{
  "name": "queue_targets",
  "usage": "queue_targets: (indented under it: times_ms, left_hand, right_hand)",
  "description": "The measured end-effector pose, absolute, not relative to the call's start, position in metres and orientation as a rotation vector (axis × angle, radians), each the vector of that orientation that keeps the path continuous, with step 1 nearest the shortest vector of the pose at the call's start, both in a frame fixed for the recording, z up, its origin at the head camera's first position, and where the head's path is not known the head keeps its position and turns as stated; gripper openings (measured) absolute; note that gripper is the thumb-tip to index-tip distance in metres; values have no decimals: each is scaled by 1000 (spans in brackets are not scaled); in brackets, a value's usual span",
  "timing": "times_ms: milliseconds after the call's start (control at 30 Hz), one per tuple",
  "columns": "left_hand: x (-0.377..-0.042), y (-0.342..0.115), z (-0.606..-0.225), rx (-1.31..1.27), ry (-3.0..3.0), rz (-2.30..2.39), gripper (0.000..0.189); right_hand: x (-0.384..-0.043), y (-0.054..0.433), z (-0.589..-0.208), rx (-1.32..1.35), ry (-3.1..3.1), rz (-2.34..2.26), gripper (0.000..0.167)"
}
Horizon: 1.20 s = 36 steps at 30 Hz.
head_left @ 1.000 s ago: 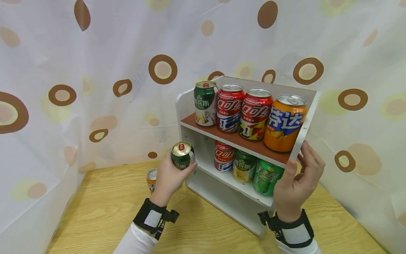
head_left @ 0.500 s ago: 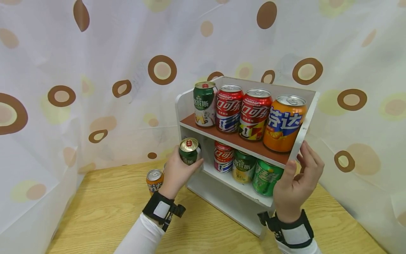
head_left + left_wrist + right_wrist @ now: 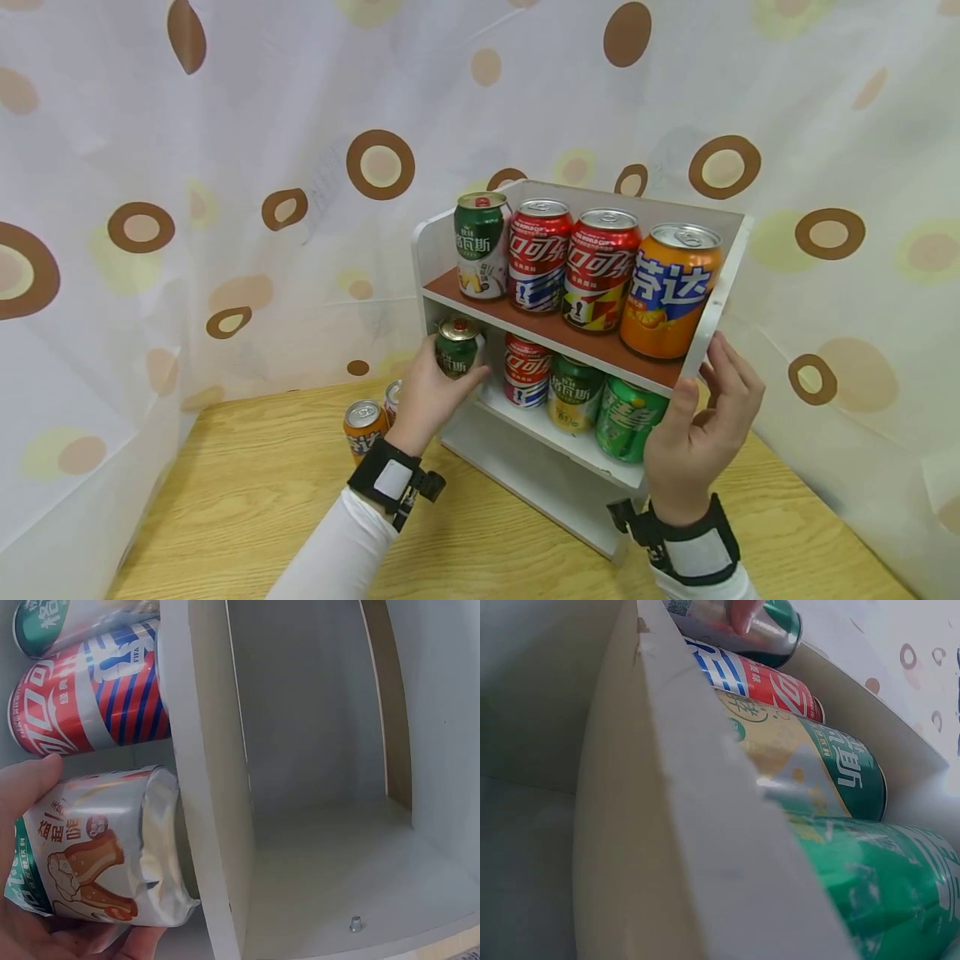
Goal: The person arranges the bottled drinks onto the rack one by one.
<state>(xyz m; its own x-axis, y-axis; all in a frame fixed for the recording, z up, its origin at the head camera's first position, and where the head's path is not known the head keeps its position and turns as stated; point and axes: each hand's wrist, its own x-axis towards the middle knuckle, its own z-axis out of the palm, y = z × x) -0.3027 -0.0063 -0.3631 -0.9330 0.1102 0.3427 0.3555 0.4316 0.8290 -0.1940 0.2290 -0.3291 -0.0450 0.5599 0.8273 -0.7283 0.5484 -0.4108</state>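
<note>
My left hand (image 3: pixel 429 398) holds a green-and-white drink can (image 3: pixel 454 357) with a gold top. In the left wrist view, this can (image 3: pixel 101 851) is at the left end of the middle shelf, beside a red cola can (image 3: pixel 90 694), with a gap between them. Its base is close to the shelf board (image 3: pixel 199 772); whether they touch I cannot tell. My right hand (image 3: pixel 697 442) rests with loosely bent fingers against the right side panel (image 3: pixel 722 304) of the white rack. Further along the middle shelf stand a green-and-gold can (image 3: pixel 576 396) and a green can (image 3: pixel 632 421).
Several cans, among them an orange soda can (image 3: pixel 670 292) and a green-and-white can (image 3: pixel 482 247), line the top shelf. Another orange can (image 3: pixel 365 427) and a partly hidden can (image 3: pixel 392 398) stand on the wooden table (image 3: pixel 225 500), left of the rack. A patterned sheet (image 3: pixel 300 125) hangs behind.
My left hand has carried the green-and-white can right, into the left end of the middle shelf. The cans on the table behind it show more now. My right hand has stayed put.
</note>
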Motion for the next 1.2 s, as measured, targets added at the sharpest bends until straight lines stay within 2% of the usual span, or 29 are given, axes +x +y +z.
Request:
queue_targets:
  times_ms: [500,1200]
  left_hand:
    - [-311,5,-363,-411,-2456,-1455,74]
    - [-326,13,-368,-496,-2456,-1492,80]
  right_hand:
    - [-196,228,-327,184,-1222,1045,68]
    - [-195,231,-332,173,-1239,1046,68]
